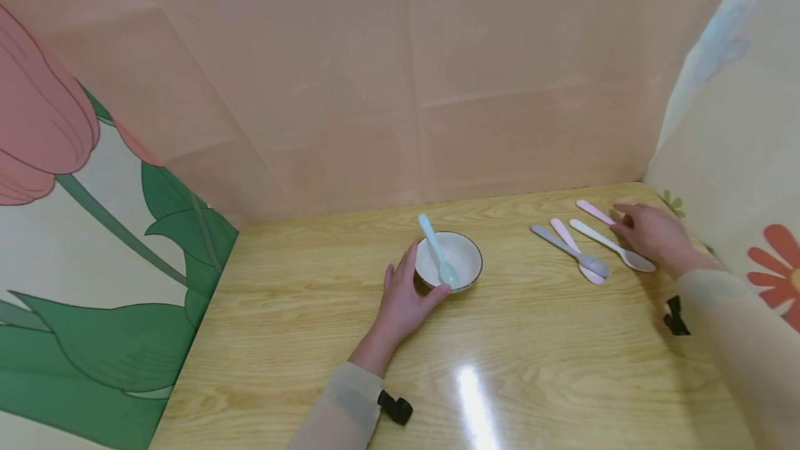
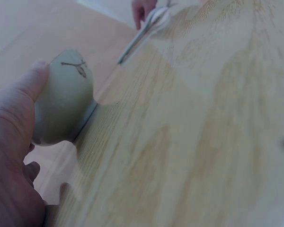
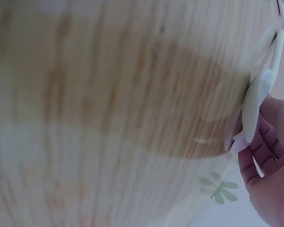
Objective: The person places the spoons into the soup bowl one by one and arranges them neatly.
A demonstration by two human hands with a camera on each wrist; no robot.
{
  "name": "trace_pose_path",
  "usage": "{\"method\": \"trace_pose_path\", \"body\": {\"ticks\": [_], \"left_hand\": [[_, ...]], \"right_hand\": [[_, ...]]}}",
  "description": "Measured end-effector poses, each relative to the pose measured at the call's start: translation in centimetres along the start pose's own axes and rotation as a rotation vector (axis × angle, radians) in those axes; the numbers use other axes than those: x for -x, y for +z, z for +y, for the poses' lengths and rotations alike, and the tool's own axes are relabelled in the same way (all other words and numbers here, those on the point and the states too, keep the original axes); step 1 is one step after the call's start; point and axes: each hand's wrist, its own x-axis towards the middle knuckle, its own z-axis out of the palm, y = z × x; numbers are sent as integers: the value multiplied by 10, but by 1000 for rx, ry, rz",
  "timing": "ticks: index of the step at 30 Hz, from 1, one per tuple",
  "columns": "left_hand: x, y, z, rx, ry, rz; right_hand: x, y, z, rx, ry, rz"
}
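A white bowl (image 1: 465, 255) with a dark rim stands on the table, and a light blue spoon (image 1: 434, 242) leans in it, its handle over the far rim. My left hand (image 1: 403, 301) holds the bowl from its near left side, thumb at the front and fingers along the left. In the left wrist view the thumb lies against the bowl's outer wall (image 2: 66, 104), which bears a small brown leaf drawing. At the far right, my right hand (image 1: 656, 231) pinches a pink spoon (image 1: 592, 210), covering its far end. Closest to that hand lies a white spoon (image 1: 609, 242).
Left of the white spoon, a grey spoon (image 1: 565, 248) lies across another pink spoon (image 1: 562, 229). A pinkish cloth wall (image 1: 325, 123) rises behind the wooden table (image 1: 281, 339). A flower-printed sheet (image 1: 737, 179) borders the right side, close to my right hand.
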Motion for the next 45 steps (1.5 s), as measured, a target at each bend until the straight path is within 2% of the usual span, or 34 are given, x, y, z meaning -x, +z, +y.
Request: {"method": "trace_pose_path", "body": {"ticks": [6,21,29,35,45], "left_hand": [[0,0,0,-2,-5,0],[0,2,-2,-7,-7,-3],[-1,1,-2,-10,2,3],[0,0,-1,-11,-4,0],[0,2,0,-16,-11,0]], "right_hand": [[1,-4,-6,42,0,-7],[9,-3,-9,49,6,98],[10,-5,-20,-37,53,114],[9,-13,-39,-116,96,138],[11,-25,-76,-260,91,187]]}}
